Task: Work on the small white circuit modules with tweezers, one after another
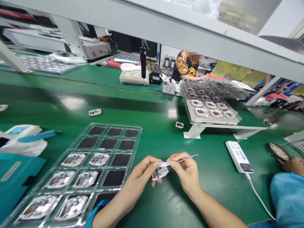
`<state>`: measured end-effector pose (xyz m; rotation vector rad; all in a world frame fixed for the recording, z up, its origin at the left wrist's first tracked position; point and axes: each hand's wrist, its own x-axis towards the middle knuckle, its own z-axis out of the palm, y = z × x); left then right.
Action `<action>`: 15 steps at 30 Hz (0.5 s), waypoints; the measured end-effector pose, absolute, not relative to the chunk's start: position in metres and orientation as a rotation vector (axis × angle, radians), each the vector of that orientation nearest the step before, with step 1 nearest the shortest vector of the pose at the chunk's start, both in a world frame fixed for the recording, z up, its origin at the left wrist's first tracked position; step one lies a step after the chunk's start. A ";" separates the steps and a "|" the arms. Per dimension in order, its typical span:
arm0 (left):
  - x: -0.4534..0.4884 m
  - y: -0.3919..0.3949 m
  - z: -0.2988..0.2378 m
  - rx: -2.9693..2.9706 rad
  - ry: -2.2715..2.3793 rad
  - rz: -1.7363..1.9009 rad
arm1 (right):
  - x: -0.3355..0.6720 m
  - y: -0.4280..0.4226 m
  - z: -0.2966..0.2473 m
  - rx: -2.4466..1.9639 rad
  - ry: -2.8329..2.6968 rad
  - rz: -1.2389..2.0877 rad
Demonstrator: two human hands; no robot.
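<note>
Above the green bench, my left hand (142, 174) grips a small white-framed electronic module (159, 174) between thumb and fingers. Pinched in my right hand (186, 174) is a pair of thin metal tweezers (190, 157), their far end pointing up and right. The right thumb and fingertips also meet a thin white piece (163, 164) at the module's upper edge; whether it is part of the module I cannot tell. Left of my hands lies a clear plastic tray (140, 136) with dark-bottomed pockets, several of them holding similar white-framed modules (85, 179).
Loose modules (180, 125) lie on the bench (152, 110). Stacked trays (213, 119) rest on a white stand (193, 131). A white device with cable (238, 156) sits right, near a co-worker's blue sleeve (287, 196). A teal box (16, 186) stands left; a shelf beam (166, 30) crosses above.
</note>
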<state>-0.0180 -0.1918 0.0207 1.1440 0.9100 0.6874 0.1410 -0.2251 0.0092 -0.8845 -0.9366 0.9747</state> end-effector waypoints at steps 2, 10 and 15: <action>-0.018 -0.191 0.021 1.138 0.912 0.685 | 0.141 -0.226 0.010 -0.886 -1.016 0.922; -0.018 -0.188 0.029 1.118 0.958 0.642 | 0.147 -0.230 0.015 -0.822 -1.493 0.421; -0.018 -0.188 0.028 1.120 0.957 0.605 | 0.148 -0.228 0.014 -0.826 -1.481 0.456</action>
